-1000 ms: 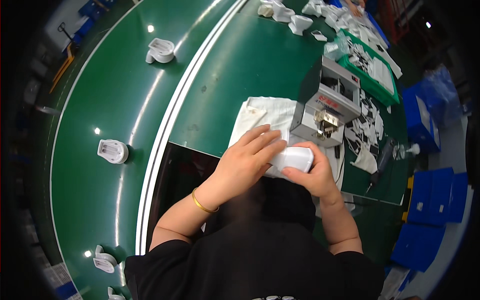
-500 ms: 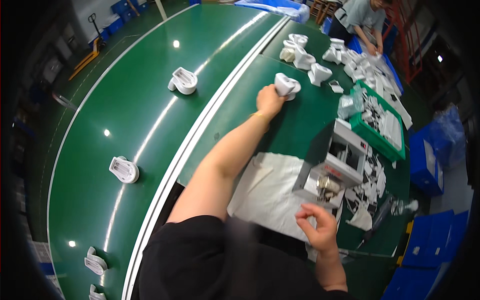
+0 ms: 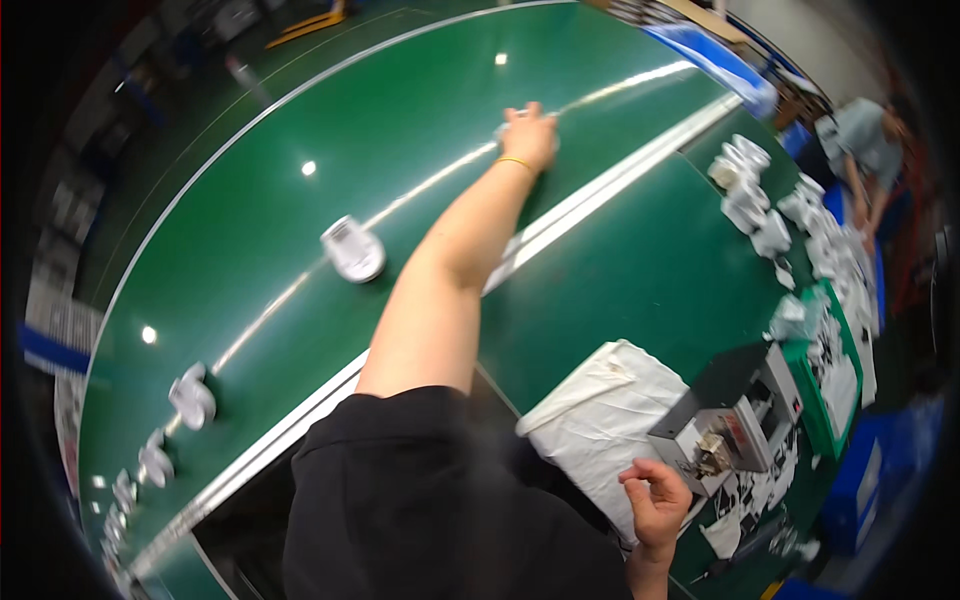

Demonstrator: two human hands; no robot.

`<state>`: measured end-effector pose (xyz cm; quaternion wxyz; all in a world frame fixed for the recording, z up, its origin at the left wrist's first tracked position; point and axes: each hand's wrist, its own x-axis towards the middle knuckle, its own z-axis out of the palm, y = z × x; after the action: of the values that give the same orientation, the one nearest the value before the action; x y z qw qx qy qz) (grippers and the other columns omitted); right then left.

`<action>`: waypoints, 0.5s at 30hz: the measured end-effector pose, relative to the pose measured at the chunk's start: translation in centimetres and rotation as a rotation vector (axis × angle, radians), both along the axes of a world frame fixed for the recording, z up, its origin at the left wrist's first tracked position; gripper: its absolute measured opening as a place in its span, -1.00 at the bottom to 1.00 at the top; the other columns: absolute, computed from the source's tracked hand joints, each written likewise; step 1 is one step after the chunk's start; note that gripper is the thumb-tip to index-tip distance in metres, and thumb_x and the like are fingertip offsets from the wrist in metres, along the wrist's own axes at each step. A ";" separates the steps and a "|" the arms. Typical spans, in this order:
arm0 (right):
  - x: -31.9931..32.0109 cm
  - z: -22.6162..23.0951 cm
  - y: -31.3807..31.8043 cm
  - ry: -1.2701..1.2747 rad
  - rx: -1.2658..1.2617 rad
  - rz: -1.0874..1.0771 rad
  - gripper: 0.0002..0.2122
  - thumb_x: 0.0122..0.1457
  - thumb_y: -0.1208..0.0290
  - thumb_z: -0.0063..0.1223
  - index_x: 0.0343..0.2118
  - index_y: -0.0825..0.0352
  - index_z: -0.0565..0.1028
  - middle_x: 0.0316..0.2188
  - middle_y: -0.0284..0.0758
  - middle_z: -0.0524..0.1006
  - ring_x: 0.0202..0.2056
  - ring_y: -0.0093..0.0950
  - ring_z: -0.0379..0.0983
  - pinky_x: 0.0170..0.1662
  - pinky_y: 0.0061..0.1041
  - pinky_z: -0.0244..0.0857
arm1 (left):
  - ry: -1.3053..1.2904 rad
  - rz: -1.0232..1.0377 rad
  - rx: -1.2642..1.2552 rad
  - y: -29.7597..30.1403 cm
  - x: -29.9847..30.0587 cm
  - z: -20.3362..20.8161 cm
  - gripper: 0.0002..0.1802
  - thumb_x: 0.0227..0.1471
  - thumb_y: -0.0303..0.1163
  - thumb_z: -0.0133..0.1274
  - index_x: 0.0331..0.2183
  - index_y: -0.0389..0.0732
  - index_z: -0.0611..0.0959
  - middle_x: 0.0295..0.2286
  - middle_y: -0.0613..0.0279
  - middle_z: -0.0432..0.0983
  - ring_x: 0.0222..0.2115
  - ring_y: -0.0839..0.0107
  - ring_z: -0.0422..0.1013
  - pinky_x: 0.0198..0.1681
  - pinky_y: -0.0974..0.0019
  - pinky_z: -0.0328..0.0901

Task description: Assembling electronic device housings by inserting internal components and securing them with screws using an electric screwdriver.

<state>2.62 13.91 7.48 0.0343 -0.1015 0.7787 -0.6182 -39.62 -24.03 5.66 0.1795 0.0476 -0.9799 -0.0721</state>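
My left hand [image 3: 530,140] reaches far out over the green belt, its fingers spread and bent over a white moulded plastic part [image 3: 502,131]. Most of that part is hidden under the hand. My right hand [image 3: 656,505] hovers by the front of a small grey benchtop machine [image 3: 712,445]. Its thumb and forefinger curl toward each other with a gap between them, and I see nothing held. Closer to me on the belt lies another white part [image 3: 354,250], with a recessed face.
More white parts [image 3: 192,398] trail along the belt's near left. A white rail [image 3: 600,195] divides belt from worktable. On the table are a cream cloth [image 3: 600,425], a row of white parts [image 3: 770,236] and a green crate [image 3: 855,350]. A co-worker [image 3: 870,150] bends over the far right.
My left hand has gone from a white part on the worktable to one on the belt. That table spot no longer shows a part. The view has swung left; my right hand keeps its pose.
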 end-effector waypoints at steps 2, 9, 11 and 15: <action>-1.4 -0.3 -1.2 -0.008 -0.075 -0.033 -0.69 0.12 0.70 0.04 -0.04 0.46 0.42 -0.34 -0.25 0.55 -0.32 -0.50 0.49 -0.19 -0.56 0.37 | 0.025 -0.041 -0.096 1.6 3.0 1.9 -0.61 -0.25 -0.31 0.21 -0.24 -0.05 0.66 -0.12 0.01 0.44 0.04 0.07 0.29 0.08 -0.23 0.21; -6.1 4.2 -9.0 -0.136 -0.468 -0.096 -0.42 0.31 0.28 -0.09 0.31 0.25 -0.03 0.08 -0.13 0.32 -0.02 -0.34 0.41 -0.02 -0.49 0.35 | 0.451 -0.874 0.158 10.9 26.7 7.9 -0.62 -0.44 -0.30 0.30 -0.40 -0.07 0.60 -0.09 0.11 0.36 -0.19 0.03 0.37 -0.13 0.17 0.37; -7.0 2.2 -9.7 -0.040 -0.458 0.078 -0.39 0.30 0.23 -0.07 0.31 0.20 -0.06 0.20 -0.18 0.19 0.16 -0.29 0.25 0.15 -0.37 0.23 | 0.696 -0.935 0.118 12.4 30.2 5.6 -0.76 -0.26 -0.33 0.15 -0.40 -0.10 0.55 -0.14 0.15 0.36 -0.21 0.07 0.36 -0.18 0.19 0.38; -7.0 0.2 -12.5 0.007 -0.601 0.120 -0.39 0.19 0.51 0.07 0.26 0.34 0.05 0.21 -0.24 0.18 0.19 -0.35 0.18 0.23 -0.31 0.13 | 0.563 -0.973 0.239 8.8 33.5 6.4 -0.43 -0.28 -0.18 0.25 -0.12 -0.05 0.54 0.01 0.06 0.32 0.04 -0.11 0.23 0.11 -0.01 0.18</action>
<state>-4.35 1.36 7.65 0.0364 -0.1552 0.5537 -0.8173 -6.07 -15.28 12.10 0.3730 -0.4098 -0.7886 -0.2664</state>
